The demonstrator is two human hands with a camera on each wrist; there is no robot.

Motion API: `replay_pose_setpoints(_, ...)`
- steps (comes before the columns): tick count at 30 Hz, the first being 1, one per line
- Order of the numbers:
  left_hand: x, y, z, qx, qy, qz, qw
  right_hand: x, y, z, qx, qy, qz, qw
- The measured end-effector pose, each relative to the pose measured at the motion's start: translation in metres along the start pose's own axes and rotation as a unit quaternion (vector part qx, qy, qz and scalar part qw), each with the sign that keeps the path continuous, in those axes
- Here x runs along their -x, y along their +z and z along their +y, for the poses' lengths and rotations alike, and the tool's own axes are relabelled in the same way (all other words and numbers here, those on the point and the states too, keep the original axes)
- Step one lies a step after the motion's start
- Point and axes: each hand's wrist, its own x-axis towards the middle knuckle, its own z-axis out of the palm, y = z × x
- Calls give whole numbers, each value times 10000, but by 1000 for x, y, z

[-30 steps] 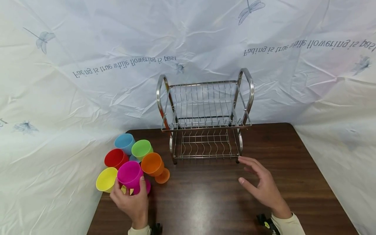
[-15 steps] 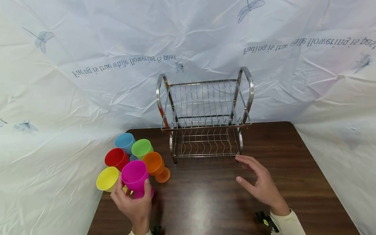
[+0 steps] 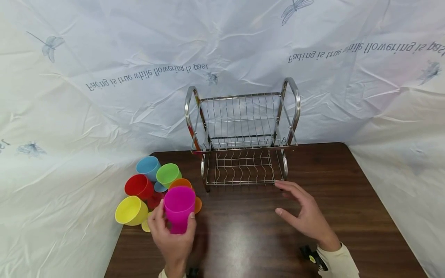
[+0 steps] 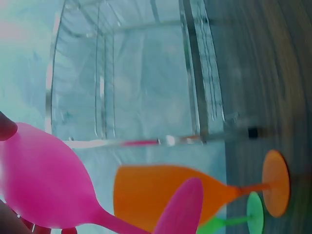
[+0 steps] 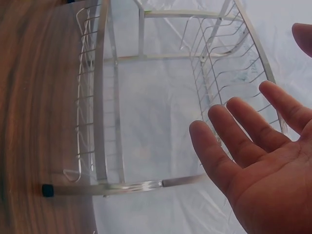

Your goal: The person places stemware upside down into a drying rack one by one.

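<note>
My left hand (image 3: 174, 237) grips a magenta goblet (image 3: 179, 204) by its bowl, thumb on one side and fingers on the other. In the left wrist view the goblet's bowl (image 4: 46, 178), stem and round foot show clear of the table. Behind it stands an orange goblet (image 4: 161, 192), partly covered by the magenta one in the head view. Over the table at the right, my right hand (image 3: 307, 216) holds nothing, its fingers extended and thumb apart. Nearest to it is the two-tier metal dish rack (image 3: 245, 150); the right wrist view shows the spread fingers (image 5: 219, 156) before that rack.
Left of the magenta goblet stand yellow (image 3: 130, 211), red (image 3: 138, 186), blue (image 3: 148, 166) and green (image 3: 168, 174) goblets, close together. The brown wooden table (image 3: 240, 227) meets white sheeting (image 3: 146, 104) at the back and left.
My left hand has lifted the magenta goblet and carried it rightward, away from the yellow one and in front of the orange one. My right hand has drifted slightly left.
</note>
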Motion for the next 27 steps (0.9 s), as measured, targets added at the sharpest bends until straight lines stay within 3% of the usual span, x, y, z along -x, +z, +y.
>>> replay_pose_setpoints(5, 2, 8, 7, 346, 618, -433, 9965, -5, 2, -6, -38, -227, -28, 9997)
replay_pose_setpoints(9, 3, 15, 13, 607, 1005, -930, 9887, -8, 5, -9, -103, -251, -97, 9996)
replay_pose_setpoints(17, 4, 22, 28, 796, 1552, -1891, 9663, -11, 11, -19, -214, -155, -294, 9992)
replay_pose_setpoints(27, 5, 27, 46, 638, 2239, -2826, 9305, -14, 21, -35, -232, -758, -362, 9962)
